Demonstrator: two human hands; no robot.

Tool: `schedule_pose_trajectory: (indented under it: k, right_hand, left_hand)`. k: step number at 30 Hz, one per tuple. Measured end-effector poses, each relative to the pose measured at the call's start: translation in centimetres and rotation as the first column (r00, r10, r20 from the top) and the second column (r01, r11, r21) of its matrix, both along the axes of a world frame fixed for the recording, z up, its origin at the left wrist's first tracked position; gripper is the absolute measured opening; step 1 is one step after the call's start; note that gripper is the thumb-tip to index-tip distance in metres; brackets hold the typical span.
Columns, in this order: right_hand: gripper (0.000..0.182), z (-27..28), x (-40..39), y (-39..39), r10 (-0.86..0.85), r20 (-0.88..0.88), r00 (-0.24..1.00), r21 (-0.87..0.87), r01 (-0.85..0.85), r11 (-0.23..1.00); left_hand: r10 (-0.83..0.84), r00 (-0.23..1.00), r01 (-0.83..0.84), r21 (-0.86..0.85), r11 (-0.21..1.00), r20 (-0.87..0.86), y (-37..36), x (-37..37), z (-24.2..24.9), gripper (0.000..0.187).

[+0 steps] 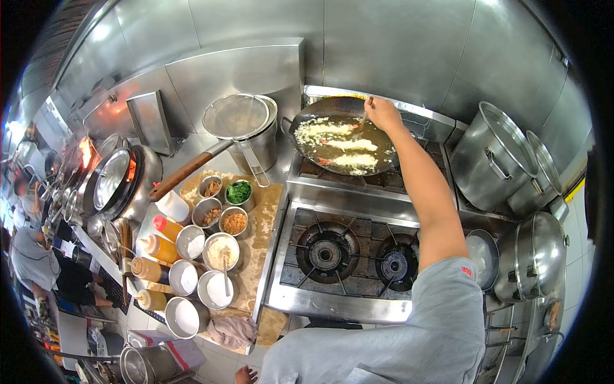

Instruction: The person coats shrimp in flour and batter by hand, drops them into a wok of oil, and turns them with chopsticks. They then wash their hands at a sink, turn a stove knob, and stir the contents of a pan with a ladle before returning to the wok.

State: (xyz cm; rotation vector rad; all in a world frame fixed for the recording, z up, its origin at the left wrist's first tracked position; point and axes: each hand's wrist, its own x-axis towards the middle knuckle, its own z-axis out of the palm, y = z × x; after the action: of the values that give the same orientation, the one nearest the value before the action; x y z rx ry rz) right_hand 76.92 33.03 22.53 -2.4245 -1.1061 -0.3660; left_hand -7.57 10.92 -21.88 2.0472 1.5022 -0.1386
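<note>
My right hand (382, 115) is closed around a slim utensil (363, 123), its lower end down in the oil of a dark wok (288, 128). What kind of utensil it is, I cannot make out. Several long battered pieces, like tempura prawns (355, 145), fry in the oil with loose bits of batter (313, 131) around them. Low at the frame's bottom edge hangs my left hand (245, 376), mostly cut off; its visible fingers look loosely apart and hold nothing.
Front burners (325, 255) lie below the wok. To the left, a board (256, 269) carries metal bowls (222, 251) and squeeze bottles (160, 248). A long-handled strainer (235, 118) rests on a pot. Large pots (492, 157) stand right. Another person (38, 256) is far left.
</note>
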Motion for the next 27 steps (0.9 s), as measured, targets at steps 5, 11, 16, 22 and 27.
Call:
schedule_pose_trajectory:
  k: [5,11,16,22,27]
  right_hand:
    - [0.026,0.9,-2.3,-0.4,0.074,0.037,0.997,0.184,-0.080,0.980]
    - [0.028,0.3,-4.7,2.4,0.126,-0.042,0.991,0.053,-0.124,0.991]
    - [0.026,1.4,-5.1,2.1,0.115,0.070,0.991,0.048,-0.119,0.992]
    - [0.026,-1.1,-4.3,3.4,0.228,-0.020,0.973,0.100,-0.225,0.969]
    - [0.030,0.4,-5.1,3.0,0.100,0.098,0.990,0.044,-0.105,0.994]
  left_hand:
    - [0.615,0.781,-0.563,-0.304,0.768,0.109,-0.1,1.5,0.9,0.022]
    - [0.105,0.993,-0.109,-0.082,0.991,-0.055,-0.3,1.7,2.3,0.022]
    - [0.310,0.948,-0.302,-0.104,0.948,0.076,-1.2,0.2,-0.4,0.021]
    - [-0.003,0.984,-0.005,0.042,0.999,0.181,-1.5,-0.9,0.3,0.022]
    - [0.451,0.859,-0.386,-0.274,0.881,0.243,-2.1,-1.6,-0.9,0.030]
